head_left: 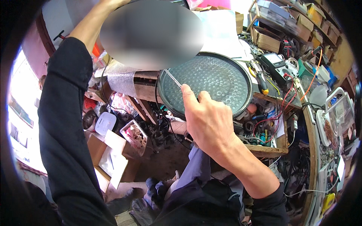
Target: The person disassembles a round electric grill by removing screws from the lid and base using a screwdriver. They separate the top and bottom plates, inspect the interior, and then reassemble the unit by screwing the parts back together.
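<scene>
My right hand (209, 120) is closed on a slim silver rod-like tool (173, 78), its tip pointing up and left. It hovers over the near-left part of a round black pan (226, 81), whose glossy surface is covered in round dimples. My left arm reaches up to the top edge, where my left hand (112, 3) is mostly cut off beside a dark curved rim (184, 3). The fingers there do not show. A large blurred oval hides what lies between that rim and the pan.
On the bench right of the pan lie yellow-and-black pliers (261, 83), a meter (273, 60) and red leads (288, 96). An open drawer (266, 150) of parts juts out below. An open cardboard box (107, 162) and a bin (134, 137) stand on the floor at left.
</scene>
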{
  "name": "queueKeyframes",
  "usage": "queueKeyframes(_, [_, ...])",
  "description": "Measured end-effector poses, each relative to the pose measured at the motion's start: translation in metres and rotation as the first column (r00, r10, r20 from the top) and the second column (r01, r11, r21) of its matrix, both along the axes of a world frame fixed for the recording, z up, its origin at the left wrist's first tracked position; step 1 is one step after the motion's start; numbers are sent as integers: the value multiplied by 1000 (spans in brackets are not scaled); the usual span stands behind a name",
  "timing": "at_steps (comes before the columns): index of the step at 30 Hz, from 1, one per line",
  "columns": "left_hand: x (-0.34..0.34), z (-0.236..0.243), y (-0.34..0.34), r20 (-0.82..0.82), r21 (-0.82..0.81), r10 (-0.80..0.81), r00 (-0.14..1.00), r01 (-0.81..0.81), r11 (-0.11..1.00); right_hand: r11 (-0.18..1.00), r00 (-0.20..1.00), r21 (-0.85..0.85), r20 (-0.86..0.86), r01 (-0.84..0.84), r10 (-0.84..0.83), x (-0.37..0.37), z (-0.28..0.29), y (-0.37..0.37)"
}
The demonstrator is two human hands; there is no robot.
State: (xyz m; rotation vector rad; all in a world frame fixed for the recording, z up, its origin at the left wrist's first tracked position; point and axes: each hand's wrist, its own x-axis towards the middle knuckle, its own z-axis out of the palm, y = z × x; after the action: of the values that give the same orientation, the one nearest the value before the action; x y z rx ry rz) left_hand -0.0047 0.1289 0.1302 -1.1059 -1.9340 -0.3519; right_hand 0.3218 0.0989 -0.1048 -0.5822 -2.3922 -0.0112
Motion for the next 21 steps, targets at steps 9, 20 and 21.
queueKeyframes(9, [8, -2, -5, 86, 0, -41, 995, 41, 999, 999, 999, 13, 34, -43, 42, 7, 3, 3])
queueKeyframes(20, [2, -2, -3, 444, 79, -169, 880, 149, 986, 999, 997, 33, -74, -28, 30, 32, -1, 9])
queueKeyframes(21, [10, -1, -9, 500, 85, -193, 844, 174, 981, 999, 989, 34, -149, 28, -23, 33, -3, 10])
